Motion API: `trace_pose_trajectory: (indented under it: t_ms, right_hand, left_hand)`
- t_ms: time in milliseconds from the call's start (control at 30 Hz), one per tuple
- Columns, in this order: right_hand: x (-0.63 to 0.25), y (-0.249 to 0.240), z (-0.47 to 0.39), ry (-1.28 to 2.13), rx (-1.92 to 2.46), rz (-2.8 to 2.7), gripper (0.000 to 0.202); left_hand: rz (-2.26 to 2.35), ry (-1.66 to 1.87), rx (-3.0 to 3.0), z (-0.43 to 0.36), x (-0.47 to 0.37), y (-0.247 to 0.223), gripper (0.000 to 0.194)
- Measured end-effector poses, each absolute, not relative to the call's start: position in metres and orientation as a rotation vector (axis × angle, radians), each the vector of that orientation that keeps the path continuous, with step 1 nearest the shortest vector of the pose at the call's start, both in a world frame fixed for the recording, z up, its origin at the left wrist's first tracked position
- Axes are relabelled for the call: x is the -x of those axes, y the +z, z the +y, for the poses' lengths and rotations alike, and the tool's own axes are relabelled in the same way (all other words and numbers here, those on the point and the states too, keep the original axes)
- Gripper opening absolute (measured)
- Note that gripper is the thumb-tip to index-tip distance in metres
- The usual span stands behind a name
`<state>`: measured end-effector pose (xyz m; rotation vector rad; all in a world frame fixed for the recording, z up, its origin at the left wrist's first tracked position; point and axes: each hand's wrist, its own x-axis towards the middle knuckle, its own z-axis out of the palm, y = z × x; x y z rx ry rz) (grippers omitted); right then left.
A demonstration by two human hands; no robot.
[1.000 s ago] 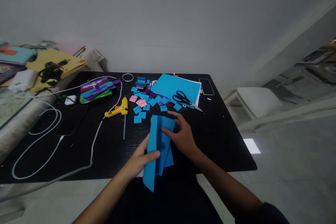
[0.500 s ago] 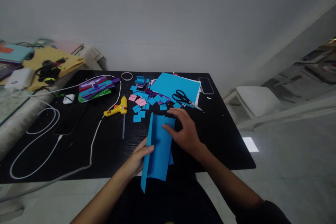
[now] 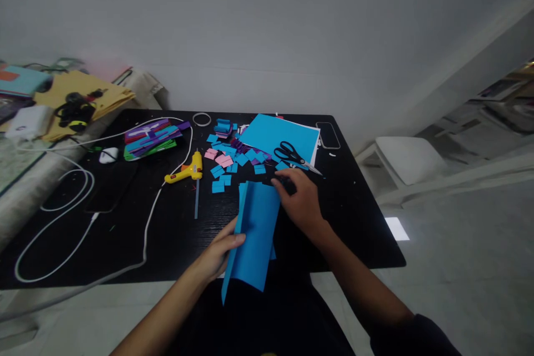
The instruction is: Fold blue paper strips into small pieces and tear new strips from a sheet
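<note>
A folded sheet of blue paper (image 3: 259, 239) stands tilted over the table's front edge, its flaps partly spread. My left hand (image 3: 223, 247) grips it from the left, thumb over the left flap and the other fingers hidden behind. At the upper right corner, my right hand (image 3: 299, 200) pinches the sheet's edge between thumb and forefinger. Just beyond the sheet lie small blue paper pieces (image 3: 218, 186) and a few pink ones (image 3: 224, 161). Black-handled scissors (image 3: 295, 157) rest on a larger blue sheet (image 3: 277, 133).
A yellow glue gun (image 3: 187, 169) with a white cord lies left of the paper pieces. Coloured paper strips (image 3: 154, 139), a white cable (image 3: 85, 175) and a dark phone (image 3: 109, 192) are farther left. Another phone (image 3: 328, 136) lies at the back right of the black table (image 3: 350, 222).
My right thumb and forefinger have closed together at the paper's upper right corner, the hand shifting slightly right. The folded sheet has turned a little, and its left flap sits closer in.
</note>
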<state>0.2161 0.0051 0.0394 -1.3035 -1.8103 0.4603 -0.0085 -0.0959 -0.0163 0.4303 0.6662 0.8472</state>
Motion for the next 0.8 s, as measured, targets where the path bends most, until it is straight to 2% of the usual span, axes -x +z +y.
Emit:
trace_pose_trajectory:
  t_ms: [167,300,367,433,533,633,800]
  right_hand:
    - [-0.248,0.033,0.027,0.379,1.598,-1.644,0.029]
    - [-0.257,0.026,0.026,0.424,1.51,-1.73,0.037]
    - [-0.252,0.028,0.02,0.595,1.458,-1.727,0.035]
    - [-0.245,0.034,0.011,0.914,1.383,-1.658,0.032]
    - [-0.232,0.047,-0.002,1.345,1.237,-1.521,0.038]
    - [-0.221,0.055,-0.012,1.427,1.206,-1.457,0.038]
    - [-0.211,0.06,-0.02,1.322,1.202,-1.49,0.032]
  left_hand:
    - [0.609,0.877,-0.436,-0.096,0.009,-0.02,0.054]
    - [0.654,0.869,-0.444,-0.096,0.01,-0.023,0.059]
    - [0.707,0.86,-0.466,-0.095,0.009,-0.021,0.066]
    - [0.767,0.851,-0.521,-0.094,0.007,-0.014,0.074]
    - [0.879,0.819,-0.693,-0.091,0.0,0.003,0.086]
    - [1.047,0.771,-0.857,-0.088,-0.007,0.018,0.087]
    - [1.262,0.837,-1.058,-0.088,-0.017,0.023,0.081]
